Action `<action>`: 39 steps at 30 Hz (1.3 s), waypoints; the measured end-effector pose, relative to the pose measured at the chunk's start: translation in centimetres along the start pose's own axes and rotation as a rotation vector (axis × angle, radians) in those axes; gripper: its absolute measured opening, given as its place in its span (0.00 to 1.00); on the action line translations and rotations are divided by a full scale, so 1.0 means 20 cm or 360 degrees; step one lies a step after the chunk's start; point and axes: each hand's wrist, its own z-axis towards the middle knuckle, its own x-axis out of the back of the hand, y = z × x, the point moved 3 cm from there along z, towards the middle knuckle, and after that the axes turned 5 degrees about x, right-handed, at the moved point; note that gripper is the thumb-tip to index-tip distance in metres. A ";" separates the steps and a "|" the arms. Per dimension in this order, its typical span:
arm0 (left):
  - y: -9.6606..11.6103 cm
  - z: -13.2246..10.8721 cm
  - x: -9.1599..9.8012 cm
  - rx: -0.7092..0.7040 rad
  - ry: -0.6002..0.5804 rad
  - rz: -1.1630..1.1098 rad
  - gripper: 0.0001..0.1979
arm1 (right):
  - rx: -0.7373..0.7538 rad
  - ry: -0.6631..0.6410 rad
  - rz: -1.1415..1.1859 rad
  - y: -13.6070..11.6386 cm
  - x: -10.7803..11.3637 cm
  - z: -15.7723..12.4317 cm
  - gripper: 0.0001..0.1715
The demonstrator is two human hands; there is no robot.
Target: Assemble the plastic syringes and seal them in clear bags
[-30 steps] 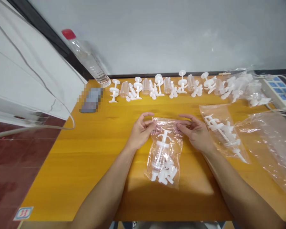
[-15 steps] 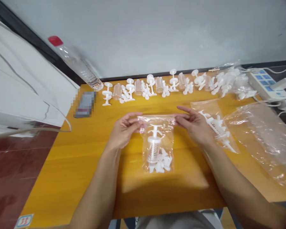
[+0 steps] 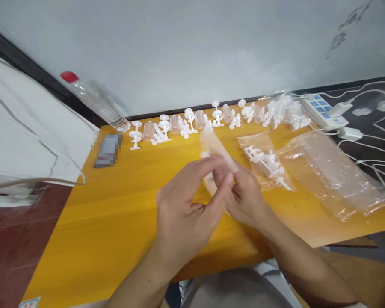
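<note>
My left hand and my right hand meet above the middle of the yellow table. Both pinch a small clear plastic bag that holds white plastic parts; the bag is raised and blurred, sticking up past my fingers. My left hand's fingers are curled over the bag's lower part, and my right hand grips it from behind.
A row of white and clear plastic parts lines the table's far edge. A filled bag and a large empty bag lie at the right. A water bottle, a dark flat object and a power strip are also here.
The bag lay flat with my hands at its top corners; now both hands have come together and lifted it off the table. The camera has tilted up and right.
</note>
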 end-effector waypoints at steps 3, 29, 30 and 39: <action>-0.05 0.08 0.01 -0.0120 0.0018 -0.0014 0.24 | -0.0200 -0.0120 0.0395 0.03 0.09 -0.01 0.22; -0.73 0.39 -0.79 0.0304 -0.0469 0.0057 0.22 | -0.0773 0.0431 -0.1236 0.37 0.95 -0.05 0.20; -0.71 0.37 -0.78 0.0187 -0.0507 0.0174 0.25 | -0.0767 0.0488 -0.1453 0.35 1.00 -0.11 0.20; -0.73 0.39 -0.83 0.0177 -0.0491 0.0731 0.26 | -0.0483 0.0567 -0.2290 0.40 1.10 -0.58 0.28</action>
